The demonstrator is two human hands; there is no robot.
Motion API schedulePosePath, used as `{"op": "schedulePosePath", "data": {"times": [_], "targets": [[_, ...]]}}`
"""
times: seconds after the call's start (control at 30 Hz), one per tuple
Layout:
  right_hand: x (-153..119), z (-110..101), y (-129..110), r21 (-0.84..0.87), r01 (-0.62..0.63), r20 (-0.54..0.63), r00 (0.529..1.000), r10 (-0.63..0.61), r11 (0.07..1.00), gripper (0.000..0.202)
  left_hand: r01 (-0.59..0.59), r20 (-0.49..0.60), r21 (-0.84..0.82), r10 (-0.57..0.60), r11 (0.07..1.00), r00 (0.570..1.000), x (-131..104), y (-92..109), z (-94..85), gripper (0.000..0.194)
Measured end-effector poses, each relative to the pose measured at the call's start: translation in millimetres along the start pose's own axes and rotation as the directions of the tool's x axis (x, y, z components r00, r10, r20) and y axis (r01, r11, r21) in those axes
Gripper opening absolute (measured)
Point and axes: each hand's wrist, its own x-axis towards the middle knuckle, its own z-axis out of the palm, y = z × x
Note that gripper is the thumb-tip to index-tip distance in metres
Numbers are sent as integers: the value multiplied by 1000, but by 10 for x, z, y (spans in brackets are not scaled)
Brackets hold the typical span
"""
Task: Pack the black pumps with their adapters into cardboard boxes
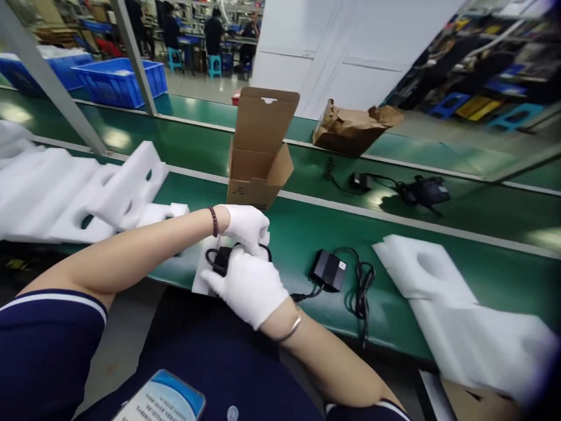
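Both hands wear white gloves and meet over a white foam piece (200, 272) at the front edge of the green bench. A black device with looped cable (222, 259) sits on this foam, partly covered by the hands. My left hand (248, 225) is closed at the far side, its fingers curled in beside the cable; what they grip is hidden. My right hand (249, 283) lies across the near side, thumb out to the left, other fingers bent around the black cable. Just right is a black power adapter (328, 270) with a bundled power cord (362, 292).
Behind my hands stands an open cardboard box (252, 175). White foam inserts (127, 193) pile up at left, more foam (432, 275) at right. Past a rail are a brown paper-lined box (350, 128), another black cabled device (423, 190) and a blue crate (120, 82). People sit farther back.
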Motion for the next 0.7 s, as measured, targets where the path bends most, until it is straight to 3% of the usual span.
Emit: {"op": "schedulePosePath", "data": {"times": [0.07,0.1,0.17,0.23,0.3,0.37,0.43,0.5,0.57,0.63,0.7], "targets": [[-92,-81,72,12,51,17,999,-51,999,70,36,-71,134,-26,990,997,-23,62,62,31],[-124,-145,187,43,81,8,997,-82,996,65,54,-95,132,-41,990,995,-29,72,98,30],[-96,-253,537,129,117,-62,992,-110,985,47,74,-133,68,-64,995,989,-16,53,159,29],[80,-251,938,297,86,-143,989,-45,951,34,70,-162,-9,-70,998,984,21,7,194,29],[350,-100,1260,591,134,-62,991,-120,796,43,83,-181,-52,-92,995,979,63,-32,201,27],[618,146,1436,838,104,41,967,-251,536,55,112,-181,-67,-123,991,976,103,-56,194,24],[808,394,1490,952,24,62,961,-269,305,53,140,-172,-95,-154,986,973,146,-85,195,23],[904,580,1490,990,6,25,975,-220,140,50,126,-143,-201,-157,971,977,192,-138,219,17],[928,694,1501,999,25,-16,982,-187,45,50,76,-92,-388,-121,919,988,233,-215,271,11],[913,758,1544,999,49,-46,985,-168,13,52,53,3,-538,-62,841,998,261,-287,339,8],[878,787,1596,996,89,-89,985,-146,-1,53,82,87,-564,-40,822,995,277,-319,402,10]]}}
